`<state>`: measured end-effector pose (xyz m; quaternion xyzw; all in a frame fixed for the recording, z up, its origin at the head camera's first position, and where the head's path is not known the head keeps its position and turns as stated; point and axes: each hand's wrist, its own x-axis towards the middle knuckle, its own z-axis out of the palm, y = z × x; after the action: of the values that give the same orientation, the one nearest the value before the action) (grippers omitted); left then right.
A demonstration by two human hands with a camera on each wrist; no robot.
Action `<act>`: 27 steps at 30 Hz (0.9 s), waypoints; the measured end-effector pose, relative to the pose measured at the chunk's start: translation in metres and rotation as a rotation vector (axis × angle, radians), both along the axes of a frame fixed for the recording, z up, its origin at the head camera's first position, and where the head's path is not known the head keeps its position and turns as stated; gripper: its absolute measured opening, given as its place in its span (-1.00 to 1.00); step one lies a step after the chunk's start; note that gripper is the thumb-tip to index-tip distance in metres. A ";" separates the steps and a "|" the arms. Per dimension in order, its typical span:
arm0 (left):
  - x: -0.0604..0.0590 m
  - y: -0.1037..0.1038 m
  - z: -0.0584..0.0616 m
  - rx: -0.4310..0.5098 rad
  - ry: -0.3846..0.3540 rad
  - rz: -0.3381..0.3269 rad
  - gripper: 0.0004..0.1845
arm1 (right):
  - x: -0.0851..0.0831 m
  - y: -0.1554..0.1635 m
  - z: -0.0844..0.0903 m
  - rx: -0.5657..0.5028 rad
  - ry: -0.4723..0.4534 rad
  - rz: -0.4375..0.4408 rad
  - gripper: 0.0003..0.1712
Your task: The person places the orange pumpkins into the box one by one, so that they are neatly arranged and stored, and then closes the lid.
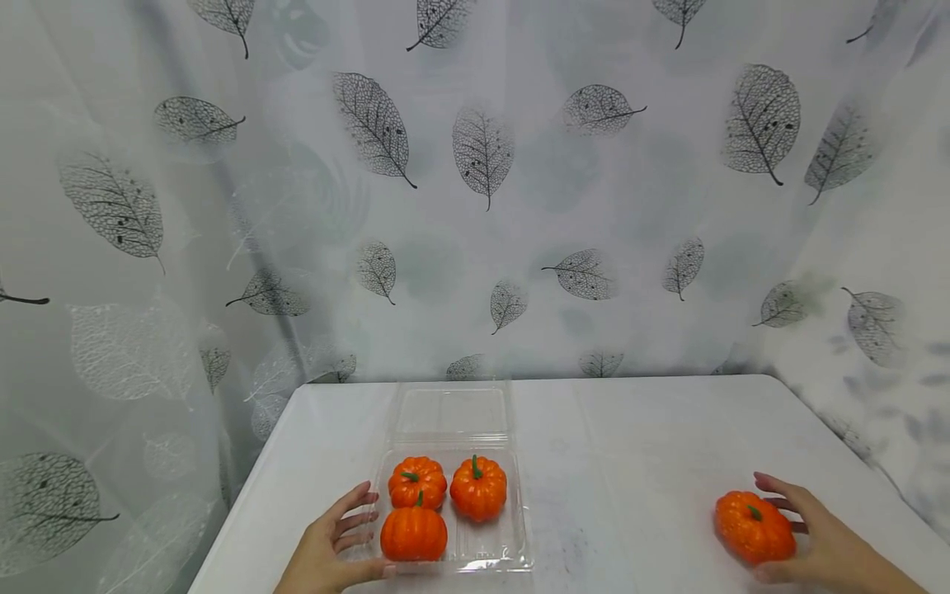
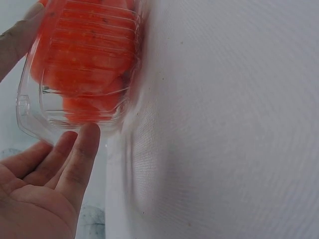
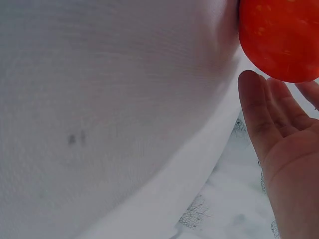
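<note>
The tabletop (image 1: 631, 470) is cut off by the head view's lower edge, the lone pumpkin (image 3: 284, 40) by the right wrist view's top.

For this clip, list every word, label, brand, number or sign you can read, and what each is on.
None: no readable text in any of the three views.
Clear box: no lettering visible; any embossing would be too faint to read.
Orange pumpkins: no labels seen.
Curtain: printed leaves, no letters.
White table: small dark marks in the right wrist view, too blurred to identify.
</note>
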<state>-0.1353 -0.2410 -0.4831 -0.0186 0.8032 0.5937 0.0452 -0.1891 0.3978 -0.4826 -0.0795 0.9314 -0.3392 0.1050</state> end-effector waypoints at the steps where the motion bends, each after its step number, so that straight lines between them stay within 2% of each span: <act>1: 0.000 0.000 0.000 -0.001 -0.001 0.000 0.10 | 0.001 0.000 -0.001 -0.005 -0.006 -0.002 0.26; 9: 0.000 0.000 0.001 -0.009 -0.012 0.005 0.12 | 0.001 0.002 -0.003 -0.013 -0.043 -0.012 0.26; 16: -0.001 0.000 0.001 -0.012 -0.018 0.006 0.14 | -0.004 -0.002 -0.007 -0.036 -0.202 -0.134 0.39; 27: 0.000 -0.001 -0.001 -0.008 -0.016 0.004 0.12 | -0.006 -0.007 -0.010 0.024 -0.236 -0.184 0.35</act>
<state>-0.1354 -0.2419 -0.4839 -0.0254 0.8051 0.5904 0.0503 -0.1956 0.3907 -0.4921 0.0482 0.9199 -0.3432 0.1834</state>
